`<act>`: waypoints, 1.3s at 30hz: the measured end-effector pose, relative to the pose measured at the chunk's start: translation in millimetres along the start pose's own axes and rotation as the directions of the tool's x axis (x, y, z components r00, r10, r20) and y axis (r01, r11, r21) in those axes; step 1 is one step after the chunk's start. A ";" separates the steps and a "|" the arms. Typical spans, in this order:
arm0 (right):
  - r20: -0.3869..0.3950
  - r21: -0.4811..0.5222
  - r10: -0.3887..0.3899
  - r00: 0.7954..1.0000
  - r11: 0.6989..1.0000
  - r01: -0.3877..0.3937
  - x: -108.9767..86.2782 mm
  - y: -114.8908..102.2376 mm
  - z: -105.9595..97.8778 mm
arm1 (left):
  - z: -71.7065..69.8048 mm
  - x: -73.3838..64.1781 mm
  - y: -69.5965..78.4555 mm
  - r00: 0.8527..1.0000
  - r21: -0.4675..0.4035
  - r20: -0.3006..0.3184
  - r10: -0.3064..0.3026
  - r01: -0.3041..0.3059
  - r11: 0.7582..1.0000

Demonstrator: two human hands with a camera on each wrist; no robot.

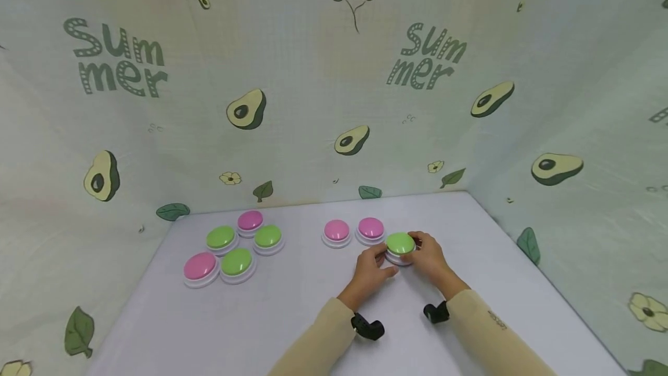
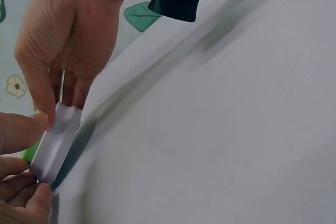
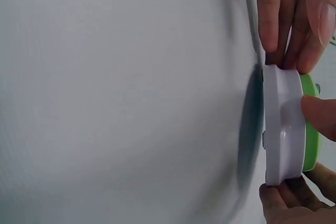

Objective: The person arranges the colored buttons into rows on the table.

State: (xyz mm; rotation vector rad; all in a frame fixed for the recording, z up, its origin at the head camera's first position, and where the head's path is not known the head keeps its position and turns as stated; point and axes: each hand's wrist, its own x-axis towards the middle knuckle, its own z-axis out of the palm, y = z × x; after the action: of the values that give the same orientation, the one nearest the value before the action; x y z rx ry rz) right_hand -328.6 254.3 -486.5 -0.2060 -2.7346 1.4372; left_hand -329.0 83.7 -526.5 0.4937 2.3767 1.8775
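A round push button with a green dome [image 1: 400, 243] and white base [image 3: 286, 124] is held between both hands at the right of the table. Its base is slightly off the surface, with a shadow beneath it in the right wrist view. My left hand [image 1: 369, 274] grips its left side with the fingertips. On the opposite side my right hand [image 1: 429, 257] holds the rim, its thumb [image 3: 319, 115] against the front. Close behind stand a magenta-domed button [image 1: 371, 228] and a pink-domed button [image 1: 336, 230].
At the left of the white table [image 1: 292, 318] several buttons form a cluster, among them a pink one [image 1: 199, 266], a green one [image 1: 237, 261] and a magenta one [image 1: 250, 220]. A printed cloth [image 1: 297, 149] hangs behind the table. Each wrist wears a black device [image 1: 368, 327].
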 end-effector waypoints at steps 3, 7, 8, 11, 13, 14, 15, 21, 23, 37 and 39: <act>0.012 0.003 0.010 1.000 1.000 -0.010 9.7 2.7 -4.5 | 5.1 5.2 3.5 0.999 -0.003 0.030 -0.018 0.018 1.000; -0.001 0.004 0.026 1.000 1.000 -0.026 20.8 8.3 -5.2 | 10.6 10.6 6.6 0.994 -0.043 0.090 -0.058 0.062 0.997; -0.002 0.010 0.030 1.000 0.999 -0.030 23.4 9.1 -4.4 | 11.3 11.4 6.8 0.992 -0.049 0.103 -0.073 0.078 0.996; 0.000 0.022 0.044 0.999 0.999 -0.044 30.8 10.6 -1.6 | 12.2 13.2 6.8 0.987 -0.059 0.121 -0.105 0.113 0.992; 0.005 0.035 0.054 0.999 0.998 -0.054 34.9 10.1 0.2 | 12.7 14.4 6.6 0.985 -0.065 0.121 -0.122 0.131 0.989; 0.007 0.042 0.059 0.998 0.997 -0.059 36.5 9.7 0.7 | 13.3 15.6 6.7 0.985 -0.068 0.121 -0.127 0.136 0.988; 0.005 0.046 0.063 0.998 0.997 -0.063 37.9 9.4 1.0 | 14.1 16.9 6.8 0.984 -0.077 0.121 -0.133 0.143 0.987; -0.003 0.070 0.068 0.998 0.995 -0.067 44.7 7.1 -3.5 | 21.3 27.5 9.0 0.981 -0.111 0.124 -0.149 0.163 0.980; -0.004 0.077 0.067 0.998 0.995 -0.067 48.0 6.9 -5.6 | 23.6 30.6 9.5 0.981 -0.113 0.120 -0.152 0.166 0.980; 0.026 0.148 0.089 0.996 0.985 -0.091 67.5 15.1 -5.1 | 28.5 43.0 6.5 0.974 -0.075 0.114 -0.197 0.207 0.976; 0.030 0.157 0.087 0.996 0.983 -0.091 68.7 15.5 -5.0 | 29.1 45.2 5.1 0.975 -0.069 0.112 -0.192 0.200 0.977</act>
State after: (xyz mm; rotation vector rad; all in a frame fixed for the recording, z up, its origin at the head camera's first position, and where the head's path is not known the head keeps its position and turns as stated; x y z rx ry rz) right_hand -394.6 276.6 -497.9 -0.3102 -2.6431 1.6806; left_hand -363.4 125.2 -522.6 0.3283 2.1854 1.8047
